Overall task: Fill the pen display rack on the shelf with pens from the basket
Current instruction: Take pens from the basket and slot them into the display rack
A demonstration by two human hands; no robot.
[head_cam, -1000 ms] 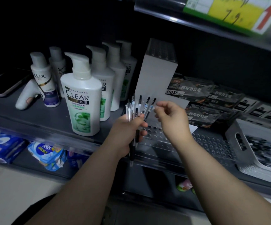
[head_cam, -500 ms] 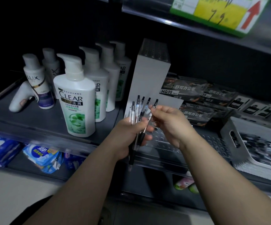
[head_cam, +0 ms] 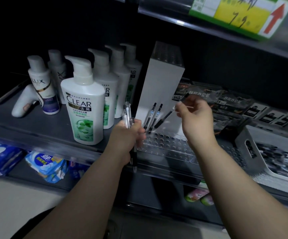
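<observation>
My left hand (head_cam: 127, 135) grips a bundle of pens (head_cam: 127, 114) upright in front of the shelf, their clear barrels sticking up above my fist. Two black-capped pens (head_cam: 152, 116) lean by my left fingertips over the rack's back left corner; whether they stand in holes or are held I cannot tell. My right hand (head_cam: 195, 118) pinches a single pen (head_cam: 164, 118), blurred and slanted, above the clear pen display rack (head_cam: 167, 147) with its rows of holes. The grey basket (head_cam: 243, 144) with several pens (head_cam: 274, 157) sits at the right.
A tall white box (head_cam: 160, 83) stands just behind the rack. Shampoo bottles (head_cam: 84, 107) crowd the shelf to the left. Dark stationery packets (head_cam: 226, 100) lie behind the basket. An upper shelf with a yellow price sign (head_cam: 234, 14) overhangs. Blue packs (head_cam: 46, 164) fill the lower shelf.
My right hand has drawn one pen out of the bundle and moved up and to the right, away from my left hand. The left hand has stayed put.
</observation>
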